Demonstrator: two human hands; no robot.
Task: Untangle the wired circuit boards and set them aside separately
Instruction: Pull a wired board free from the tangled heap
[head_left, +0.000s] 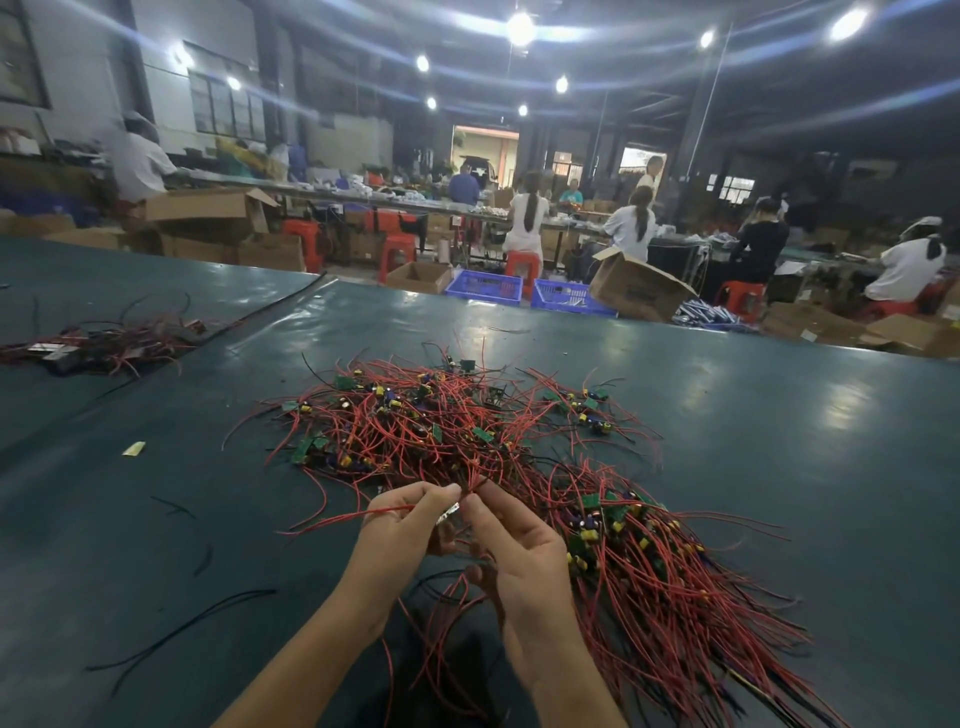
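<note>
Your left hand (400, 525) and right hand (519, 556) are raised together just on the near side of the tangle (415, 421), fingertips almost meeting at its near edge.

Your left hand has its fingers curled and pinches a red wire (332, 519), which runs out leftward from the fingers and sags to the table (779, 415) beside the tangle's near-left corner. Your right hand, palm turned toward you, pinches the tangle itself where several red strands gather at its near edge. A small shiny piece (449, 513) shows between the two hands; what it is cannot be told.

The tangle is a loose heap of red leads with small green boards (483, 434) and yellow and blue parts scattered through it, lying flat on the table just beyond your fingertips.

Near-right of the tangle, touching it, lies a bundle (665, 582) of boards whose leads all trail toward you, passing close by your right wrist.

Far left of the tangle sits a second pile (104, 343). Left of the tangle lies a yellow scrap (134, 448), and near-left of it some loose black wires (192, 623).
</note>
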